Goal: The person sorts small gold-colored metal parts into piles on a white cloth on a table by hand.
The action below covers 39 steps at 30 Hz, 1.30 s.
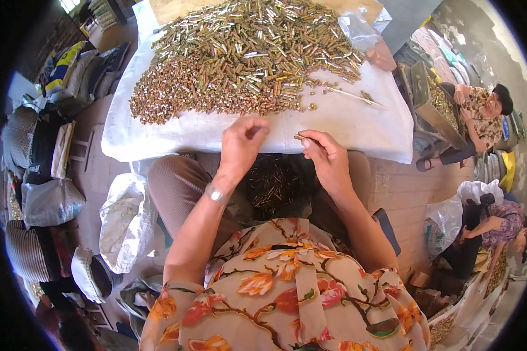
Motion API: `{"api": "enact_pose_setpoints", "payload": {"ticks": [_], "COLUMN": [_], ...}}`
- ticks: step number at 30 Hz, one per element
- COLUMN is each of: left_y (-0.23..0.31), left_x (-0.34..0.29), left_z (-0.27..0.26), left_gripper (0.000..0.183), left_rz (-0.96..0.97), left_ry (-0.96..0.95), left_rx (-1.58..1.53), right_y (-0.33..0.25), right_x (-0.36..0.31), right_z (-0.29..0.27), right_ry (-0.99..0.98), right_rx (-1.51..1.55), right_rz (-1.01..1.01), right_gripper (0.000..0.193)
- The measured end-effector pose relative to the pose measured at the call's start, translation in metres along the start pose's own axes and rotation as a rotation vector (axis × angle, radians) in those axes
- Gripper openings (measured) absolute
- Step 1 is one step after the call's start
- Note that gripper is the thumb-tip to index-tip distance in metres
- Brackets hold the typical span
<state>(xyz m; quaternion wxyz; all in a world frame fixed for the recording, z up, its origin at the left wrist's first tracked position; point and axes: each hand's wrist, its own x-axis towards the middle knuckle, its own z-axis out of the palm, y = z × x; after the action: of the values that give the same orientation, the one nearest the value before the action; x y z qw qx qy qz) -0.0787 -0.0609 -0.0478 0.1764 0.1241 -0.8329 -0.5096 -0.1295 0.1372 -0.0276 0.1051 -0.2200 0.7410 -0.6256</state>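
My right hand (328,158) pinches a small brass-coloured metal tube (299,137) between thumb and forefinger, just over the table's near edge. Left of it, my left hand (243,143) is closed with its fingertips pressed together; whatever they hold is hidden. Beyond my hands a white cloth (357,131) covers the table. On it lies a heap of small coppery metal pieces (164,88), running into a bigger heap of longer brass-coloured tubes (269,41). Between my knees, a dark container (272,187) holds several thin metal parts.
A thin pale stick (357,97) lies on the cloth's right part, near a clear plastic bag (358,30). White sacks (127,222) stand by my left knee. Two people sit at the right, one beside a wooden box (430,99) of metal parts. Stuffed sacks (52,202) line the left.
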Motion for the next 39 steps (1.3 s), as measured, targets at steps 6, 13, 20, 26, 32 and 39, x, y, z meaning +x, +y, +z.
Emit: {"api": "enact_pose_setpoints", "payload": {"ticks": [6, 13, 20, 26, 32, 39], "left_y": [0.051, 0.060, 0.063, 0.062, 0.061, 0.053], "left_x": [-0.061, -0.079, -0.086, -0.088, -0.085, -0.070], "left_z": [-0.002, -0.002, -0.001, -0.001, -0.007, -0.036], "left_gripper": [0.016, 0.025, 0.027, 0.027, 0.025, 0.022], "left_rz": [-0.179, -0.112, -0.085, -0.052, -0.007, -0.212], "left_ry": [-0.037, -0.014, 0.000, 0.014, -0.047, -0.723], "left_rx": [-0.830, -0.921, -0.857, -0.815, -0.799, -1.050], "right_y": [-0.034, -0.051, -0.051, -0.048, -0.048, -0.053], "right_x": [-0.025, -0.041, -0.047, -0.048, -0.044, -0.032], "right_z": [0.005, 0.008, 0.010, 0.009, 0.004, -0.024], "right_ry": [-0.011, -0.048, -0.068, -0.042, -0.084, -0.641], "right_rx": [-0.122, -0.188, -0.095, -0.168, -0.123, 0.426], "right_rz": [-0.220, -0.320, -0.256, -0.399, -0.432, 0.086], "right_gripper": [0.014, 0.015, 0.017, 0.021, 0.021, 0.015]}}
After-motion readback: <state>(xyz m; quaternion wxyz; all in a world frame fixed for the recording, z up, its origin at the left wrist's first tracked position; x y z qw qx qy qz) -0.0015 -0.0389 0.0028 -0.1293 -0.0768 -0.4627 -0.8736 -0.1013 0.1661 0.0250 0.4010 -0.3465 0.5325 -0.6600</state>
